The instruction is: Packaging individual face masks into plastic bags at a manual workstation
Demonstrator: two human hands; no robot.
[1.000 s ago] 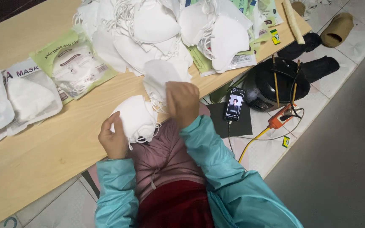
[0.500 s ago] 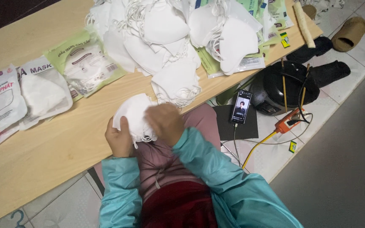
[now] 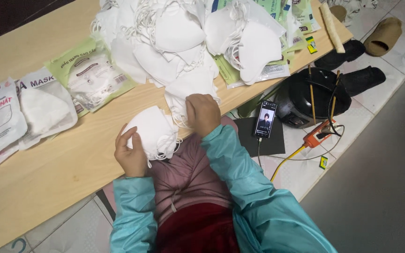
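Two hands are seen at the table's near edge: a stack of white face masks (image 3: 151, 132) is gripped by the left hand (image 3: 130, 154), fingers curled around it; a loose mask (image 3: 189, 89) is pinched by the right hand (image 3: 203, 113). Beyond, a mask pile (image 3: 174, 37) is heaped on the wooden table (image 3: 48, 159).

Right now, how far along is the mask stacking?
Done: a small stack of white masks held in the left hand at the table edge. In hand: the right hand touches a loose mask. Left: the big loose pile behind.
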